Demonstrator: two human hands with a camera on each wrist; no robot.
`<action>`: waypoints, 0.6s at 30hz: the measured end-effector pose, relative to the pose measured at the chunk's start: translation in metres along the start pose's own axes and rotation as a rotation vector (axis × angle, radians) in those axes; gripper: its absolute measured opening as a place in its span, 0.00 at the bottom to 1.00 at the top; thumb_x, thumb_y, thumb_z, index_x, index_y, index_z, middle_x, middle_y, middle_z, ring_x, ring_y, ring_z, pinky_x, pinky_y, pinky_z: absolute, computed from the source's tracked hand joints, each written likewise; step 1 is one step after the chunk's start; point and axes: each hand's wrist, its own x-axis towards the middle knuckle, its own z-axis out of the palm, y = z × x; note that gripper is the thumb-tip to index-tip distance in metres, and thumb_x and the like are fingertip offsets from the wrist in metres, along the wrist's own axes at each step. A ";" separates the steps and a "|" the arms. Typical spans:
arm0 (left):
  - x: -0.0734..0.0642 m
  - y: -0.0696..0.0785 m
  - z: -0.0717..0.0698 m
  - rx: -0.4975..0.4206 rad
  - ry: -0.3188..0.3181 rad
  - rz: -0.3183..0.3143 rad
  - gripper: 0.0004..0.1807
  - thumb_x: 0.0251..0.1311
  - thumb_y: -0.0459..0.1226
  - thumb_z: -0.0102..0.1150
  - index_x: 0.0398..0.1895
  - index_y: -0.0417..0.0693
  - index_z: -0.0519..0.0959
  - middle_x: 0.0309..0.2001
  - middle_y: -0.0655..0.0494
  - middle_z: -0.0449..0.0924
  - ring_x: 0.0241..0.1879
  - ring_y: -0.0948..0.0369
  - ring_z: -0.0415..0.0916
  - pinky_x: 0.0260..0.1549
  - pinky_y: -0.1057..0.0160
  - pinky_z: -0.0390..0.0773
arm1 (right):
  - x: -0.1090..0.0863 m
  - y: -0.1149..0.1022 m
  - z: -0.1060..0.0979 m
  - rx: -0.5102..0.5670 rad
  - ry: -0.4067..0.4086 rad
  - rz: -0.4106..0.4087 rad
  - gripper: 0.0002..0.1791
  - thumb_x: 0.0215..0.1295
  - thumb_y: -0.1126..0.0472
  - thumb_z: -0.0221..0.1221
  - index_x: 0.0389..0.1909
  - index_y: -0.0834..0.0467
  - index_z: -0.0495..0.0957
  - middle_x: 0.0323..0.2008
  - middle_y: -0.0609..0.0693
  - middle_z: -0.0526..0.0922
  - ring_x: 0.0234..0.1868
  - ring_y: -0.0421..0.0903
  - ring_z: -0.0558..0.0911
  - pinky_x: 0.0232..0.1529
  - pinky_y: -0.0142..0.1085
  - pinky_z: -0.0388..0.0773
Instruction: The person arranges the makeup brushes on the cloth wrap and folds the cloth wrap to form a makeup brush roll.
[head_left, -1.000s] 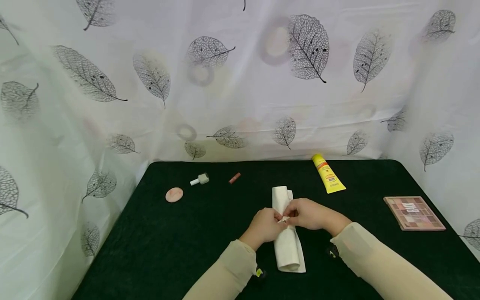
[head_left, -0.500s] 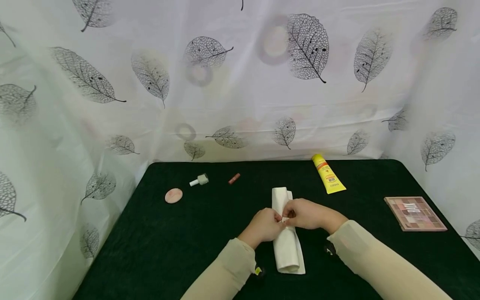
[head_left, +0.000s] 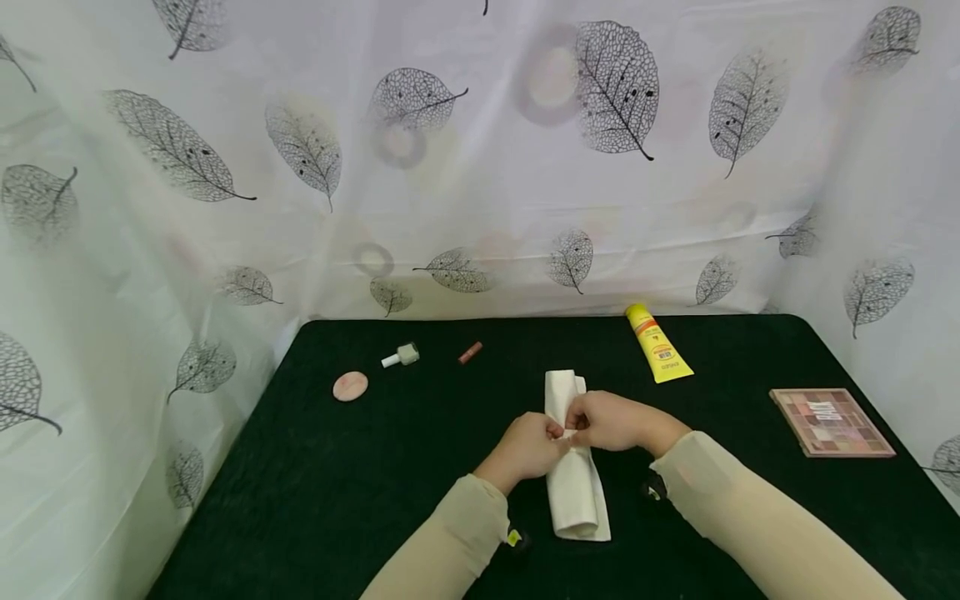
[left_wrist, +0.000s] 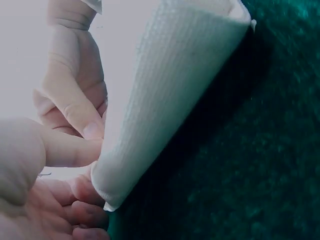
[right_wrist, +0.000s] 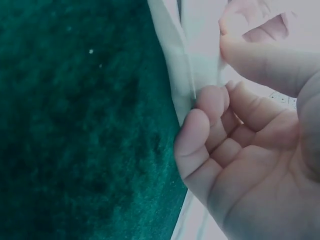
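A cream-white cloth (head_left: 576, 496), rolled into a long tube, lies lengthwise on the dark green table covering. My left hand (head_left: 525, 446) grips the roll's middle from the left, thumb and fingers bent in. From the right, my right hand (head_left: 617, 422) pinches at the same spot, and the two hands' fingertips meet there. In the left wrist view the ribbed weave of the cloth (left_wrist: 170, 85) shows, wider at one end and gathered at the fingers. The right wrist view has the right hand (right_wrist: 250, 165) with curled fingers against the cloth's edge. What lies exactly between the fingertips is hidden.
Beyond the roll on the right lie a yellow squeeze tube (head_left: 660, 343) and a makeup palette (head_left: 832, 423). Further left are a pink round compact (head_left: 350, 386), a nail polish bottle (head_left: 406, 354) and a small reddish-brown stick (head_left: 470, 352). A leaf-print curtain (head_left: 480, 183) stands behind the table.
Both hands stay at the middle of the roll. The right hand and forearm have shifted very slightly left. The slight shift of the whole scene comes from the head camera.
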 end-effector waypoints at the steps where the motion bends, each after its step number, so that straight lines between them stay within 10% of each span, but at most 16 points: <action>1: 0.000 0.000 0.000 -0.005 -0.002 0.000 0.07 0.67 0.42 0.62 0.35 0.48 0.82 0.33 0.56 0.77 0.31 0.61 0.77 0.30 0.61 0.78 | 0.000 0.000 0.000 0.002 0.000 0.003 0.03 0.66 0.62 0.64 0.34 0.52 0.80 0.29 0.44 0.76 0.31 0.42 0.75 0.35 0.37 0.74; 18: -0.002 -0.002 0.004 0.026 0.040 0.064 0.08 0.69 0.39 0.61 0.32 0.47 0.81 0.27 0.55 0.75 0.26 0.61 0.74 0.24 0.63 0.74 | -0.001 0.002 0.004 0.046 0.024 0.007 0.04 0.66 0.63 0.64 0.34 0.53 0.78 0.28 0.46 0.76 0.31 0.43 0.76 0.34 0.38 0.74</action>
